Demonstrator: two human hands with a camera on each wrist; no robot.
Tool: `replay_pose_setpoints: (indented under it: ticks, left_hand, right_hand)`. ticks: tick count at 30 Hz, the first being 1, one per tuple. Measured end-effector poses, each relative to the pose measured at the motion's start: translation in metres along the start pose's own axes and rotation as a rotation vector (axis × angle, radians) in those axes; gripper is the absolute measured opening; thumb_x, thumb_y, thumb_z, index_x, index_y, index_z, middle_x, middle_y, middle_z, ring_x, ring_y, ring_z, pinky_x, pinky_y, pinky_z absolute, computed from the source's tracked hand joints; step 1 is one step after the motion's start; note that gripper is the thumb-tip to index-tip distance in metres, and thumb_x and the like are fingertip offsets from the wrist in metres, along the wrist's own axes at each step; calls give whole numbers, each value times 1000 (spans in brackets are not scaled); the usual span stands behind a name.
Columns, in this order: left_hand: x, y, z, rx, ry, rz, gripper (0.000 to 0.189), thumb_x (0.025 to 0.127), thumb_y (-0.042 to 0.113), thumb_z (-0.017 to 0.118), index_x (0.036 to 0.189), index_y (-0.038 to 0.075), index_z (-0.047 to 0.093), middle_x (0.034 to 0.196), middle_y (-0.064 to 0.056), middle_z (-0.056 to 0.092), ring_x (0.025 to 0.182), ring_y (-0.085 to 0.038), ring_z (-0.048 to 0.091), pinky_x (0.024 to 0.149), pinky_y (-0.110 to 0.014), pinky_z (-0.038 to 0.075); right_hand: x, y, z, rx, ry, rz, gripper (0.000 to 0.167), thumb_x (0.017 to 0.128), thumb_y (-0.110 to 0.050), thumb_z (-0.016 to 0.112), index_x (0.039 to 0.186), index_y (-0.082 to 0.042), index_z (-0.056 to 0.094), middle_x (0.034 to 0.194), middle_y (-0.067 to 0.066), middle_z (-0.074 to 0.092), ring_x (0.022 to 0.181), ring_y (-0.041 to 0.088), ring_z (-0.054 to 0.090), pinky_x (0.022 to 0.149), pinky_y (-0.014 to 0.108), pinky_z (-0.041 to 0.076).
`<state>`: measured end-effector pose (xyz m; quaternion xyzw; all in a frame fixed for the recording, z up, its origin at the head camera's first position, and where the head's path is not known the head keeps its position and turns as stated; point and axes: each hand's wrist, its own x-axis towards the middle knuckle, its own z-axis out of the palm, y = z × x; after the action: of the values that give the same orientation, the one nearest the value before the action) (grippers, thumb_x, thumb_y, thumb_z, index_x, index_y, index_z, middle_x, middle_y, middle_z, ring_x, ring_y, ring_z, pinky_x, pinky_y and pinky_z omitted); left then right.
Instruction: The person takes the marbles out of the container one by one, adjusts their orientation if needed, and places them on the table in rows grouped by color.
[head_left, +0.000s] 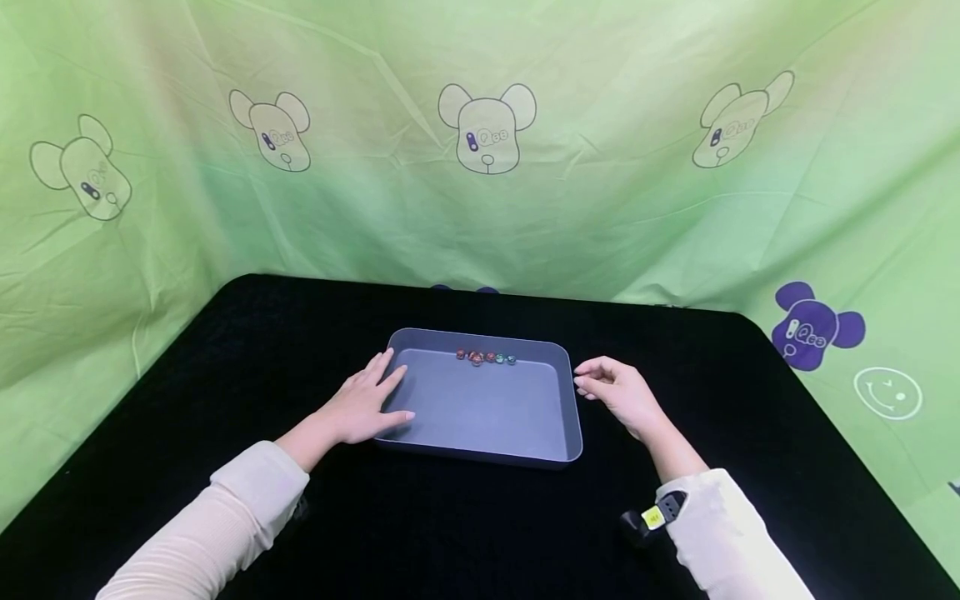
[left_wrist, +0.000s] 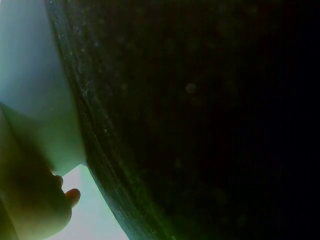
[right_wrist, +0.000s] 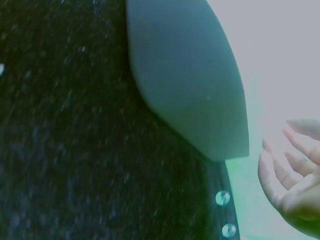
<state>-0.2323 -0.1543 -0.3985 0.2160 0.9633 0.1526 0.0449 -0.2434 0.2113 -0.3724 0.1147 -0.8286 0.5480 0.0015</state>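
A shallow grey tray (head_left: 480, 408) lies on the black table. Along the inside of its far wall sits a row of several small round marbles (head_left: 491, 357), reddish ones on the left and green ones on the right. My left hand (head_left: 363, 402) rests on the tray's left rim, fingers spread and thumb reaching over the inside. Just outside the right wall is my right hand (head_left: 618, 393), its fingers loosely bent, holding nothing that I can see. The right wrist view shows two clear, greenish marbles (right_wrist: 223, 198) on the dark cloth beyond the tray's corner.
Black cloth covers the table (head_left: 300, 325). Behind and beside it hangs a green curtain (head_left: 487, 225) printed with bear heads. A small black device with a yellow label (head_left: 652, 518) is at the right sleeve. The left wrist view is mostly dark.
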Motion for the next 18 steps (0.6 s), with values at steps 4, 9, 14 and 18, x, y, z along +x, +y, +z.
replay_pose_setpoints:
  ticks: [4,9,14,18]
  left_hand:
    - [-1,1,-1,-11,13,13,79,80,60,41,136,7,25,143,-13,2,129,-29,2,95,-52,14]
    - [0,0,0,-1,9,8,75,81,54,45,137,8,24,143,-13,1,129,-28,1,96,-51,14]
    - [1,-1,1,15,3,0,74,82,53,46,137,9,23,143,-13,1,129,-29,1,96,-51,15]
    - [1,-2,1,9,3,-1,74,82,53,45,137,9,23,143,-13,0,129,-28,1,96,-51,15]
  right_hand:
    - [3,-4,5,8,-7,-3,26,80,-4,58,97,14,52,85,21,57,68,11,58,63,27,46]
    - [7,-7,10,34,-19,6,26,80,-3,58,98,14,52,85,21,57,68,12,58,62,24,46]
    - [13,-8,14,36,-27,3,23,80,-2,57,97,13,53,86,23,56,70,20,59,63,27,47]
    - [17,-9,17,22,-32,0,22,80,-2,57,97,12,54,86,24,56,73,29,58,64,31,47]
